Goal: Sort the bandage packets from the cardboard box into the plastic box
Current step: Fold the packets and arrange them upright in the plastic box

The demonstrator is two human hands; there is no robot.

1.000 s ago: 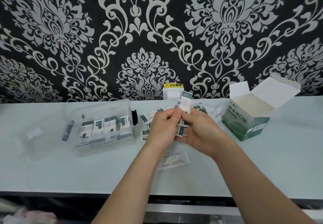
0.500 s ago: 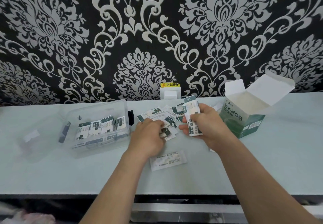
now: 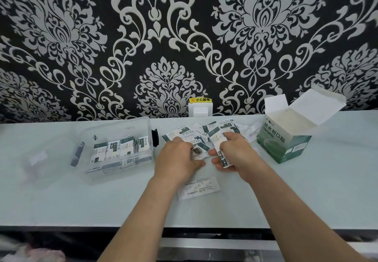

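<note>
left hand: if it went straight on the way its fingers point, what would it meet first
The loose packets: the left hand points away from the person, fingers over the pile's near edge. Beyond the pile stands the white wall socket, though depth is unclear.

One clear plastic box [image 3: 96,133], left; one open green-and-white cardboard box [image 3: 283,146], right; perhaps a dozen white-and-green bandage packets [image 3: 181,132] loose between them.
</note>
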